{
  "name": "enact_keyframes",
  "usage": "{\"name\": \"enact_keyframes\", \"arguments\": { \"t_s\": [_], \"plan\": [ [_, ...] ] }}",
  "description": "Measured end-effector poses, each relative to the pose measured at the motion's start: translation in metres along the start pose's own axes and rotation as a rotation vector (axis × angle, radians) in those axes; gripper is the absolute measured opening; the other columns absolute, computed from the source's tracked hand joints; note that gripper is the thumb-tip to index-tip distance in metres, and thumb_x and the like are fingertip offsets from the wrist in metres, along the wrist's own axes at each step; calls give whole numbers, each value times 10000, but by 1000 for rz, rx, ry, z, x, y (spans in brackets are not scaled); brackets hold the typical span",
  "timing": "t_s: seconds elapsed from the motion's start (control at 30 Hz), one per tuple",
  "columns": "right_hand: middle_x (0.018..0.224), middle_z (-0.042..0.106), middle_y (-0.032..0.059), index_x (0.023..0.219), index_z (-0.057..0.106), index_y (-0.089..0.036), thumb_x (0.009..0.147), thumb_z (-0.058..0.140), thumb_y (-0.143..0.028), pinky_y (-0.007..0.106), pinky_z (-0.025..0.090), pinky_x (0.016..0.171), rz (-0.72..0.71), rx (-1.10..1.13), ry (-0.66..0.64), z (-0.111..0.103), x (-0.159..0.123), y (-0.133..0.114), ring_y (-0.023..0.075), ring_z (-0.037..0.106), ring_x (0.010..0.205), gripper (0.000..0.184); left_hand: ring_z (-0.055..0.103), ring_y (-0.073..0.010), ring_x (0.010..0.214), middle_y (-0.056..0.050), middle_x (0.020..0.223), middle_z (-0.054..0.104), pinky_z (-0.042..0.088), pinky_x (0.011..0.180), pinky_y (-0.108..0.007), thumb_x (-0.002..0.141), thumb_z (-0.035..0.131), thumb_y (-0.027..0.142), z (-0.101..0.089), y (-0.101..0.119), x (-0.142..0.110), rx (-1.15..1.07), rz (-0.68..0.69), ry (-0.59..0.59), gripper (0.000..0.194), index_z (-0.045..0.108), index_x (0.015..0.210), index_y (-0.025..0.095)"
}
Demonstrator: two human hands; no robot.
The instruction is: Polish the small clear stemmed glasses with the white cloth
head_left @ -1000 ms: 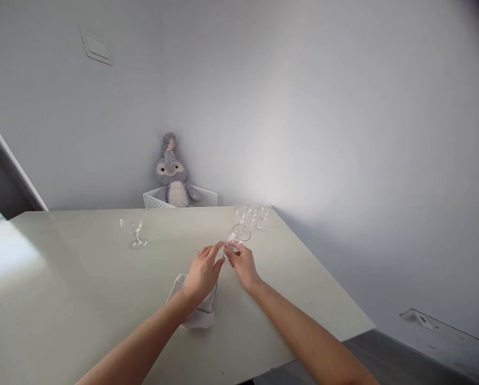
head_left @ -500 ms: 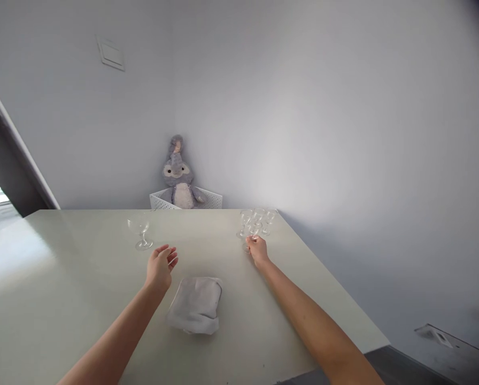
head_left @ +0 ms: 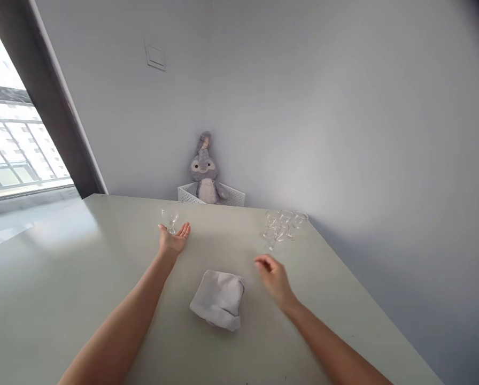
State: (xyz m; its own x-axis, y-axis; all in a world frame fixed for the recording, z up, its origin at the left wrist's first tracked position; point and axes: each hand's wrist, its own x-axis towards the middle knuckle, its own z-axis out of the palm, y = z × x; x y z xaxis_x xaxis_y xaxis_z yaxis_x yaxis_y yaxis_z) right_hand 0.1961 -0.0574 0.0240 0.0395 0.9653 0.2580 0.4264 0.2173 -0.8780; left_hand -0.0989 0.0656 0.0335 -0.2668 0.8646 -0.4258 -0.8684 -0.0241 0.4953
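Note:
My left hand (head_left: 174,239) is open, palm turned up and fingers spread, just in front of a clear stemmed glass (head_left: 170,216). Its fingers partly hide the foot of that glass, and I cannot tell whether they touch it. My right hand (head_left: 275,275) hovers a little nearer to me than a cluster of several clear stemmed glasses (head_left: 282,222). Its fingers are loosely curled, with a gap at the thumb and nothing visible in them. A folded light grey cloth (head_left: 219,299) lies on the table between my forearms.
The pale table (head_left: 331,321) runs back to a wall. Behind its far edge, a grey plush toy (head_left: 204,174) sits in a white perforated basket (head_left: 235,198). A light switch (head_left: 155,56) is on the wall, and a window (head_left: 15,128) is at the left.
My right hand has let go of the front glass of the cluster and drawn back toward me. My left hand has reached forward to the left glass and opened. The view has swung left.

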Motion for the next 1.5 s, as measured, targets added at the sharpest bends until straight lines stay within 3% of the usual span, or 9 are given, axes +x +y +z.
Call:
{"name": "enact_keyframes", "arguments": {
  "t_s": [0.13,0.23,0.33,0.57,0.9,1.13,1.2,1.33,1.5],
  "plan": [
    [932,593,72,1024,576,-195,799,498,-462,337,432,749,-525,-395,-455,47,-43,-42,204,522,848,358,589,-228,977,-174,1195,436,536,670,-347,789,272,649,9,6,14,-162,-11,-94,583,174,1264,324],
    [911,588,128,1025,565,-133,722,575,-516,411,427,723,-585,-770,-493,73,-55,-41,265,509,848,488,590,-203,977,-156,1140,469,541,692,-322,821,303,589,11,13,22,-233,16,-110,458,324,1127,249],
    [861,595,91,883,604,-162,787,542,-338,325,419,677,-498,-707,-517,75,-48,-26,208,523,779,210,593,-184,975,-142,1113,473,544,713,-289,847,367,494,11,17,21,-235,14,-122,326,376,1000,206],
    [561,473,-8,660,509,-153,815,408,-549,217,330,503,195,266,-75,16,-13,-20,112,430,526,437,607,-220,960,-129,970,590,546,733,-291,807,532,318,25,-19,-32,11,-68,-344,176,469,805,154],
    [661,554,22,771,595,-156,784,461,-568,243,382,567,134,272,112,-49,-22,-42,150,490,607,433,584,-208,1010,-82,1009,629,484,831,-292,742,625,305,45,-70,-96,231,-135,-654,198,531,852,170],
    [742,588,50,915,584,-166,787,474,-552,265,419,534,227,571,397,-40,-15,-57,176,531,638,421,577,-196,1016,-63,1060,607,425,916,-360,745,627,294,41,-95,-122,285,-100,-722,261,496,954,208],
    [690,550,23,897,582,-168,809,468,-509,257,416,547,121,555,338,-27,-11,-63,151,504,615,370,566,-191,1033,-63,1078,598,410,934,-365,741,634,277,39,-102,-127,302,-97,-743,290,485,983,218],
    [734,540,1,1107,536,-197,834,471,-371,242,416,617,-75,404,-43,-6,-8,-71,130,501,669,330,592,-164,956,-41,1108,578,454,859,-332,749,621,289,35,-103,-130,347,-63,-752,297,468,998,242],
    [868,590,11,1206,488,-246,823,477,-297,267,438,689,-93,169,-283,-3,-11,-59,139,533,729,387,606,-135,721,-23,860,622,491,705,-302,728,626,343,26,-92,-128,617,-119,-855,321,498,991,211]
  ]
}}
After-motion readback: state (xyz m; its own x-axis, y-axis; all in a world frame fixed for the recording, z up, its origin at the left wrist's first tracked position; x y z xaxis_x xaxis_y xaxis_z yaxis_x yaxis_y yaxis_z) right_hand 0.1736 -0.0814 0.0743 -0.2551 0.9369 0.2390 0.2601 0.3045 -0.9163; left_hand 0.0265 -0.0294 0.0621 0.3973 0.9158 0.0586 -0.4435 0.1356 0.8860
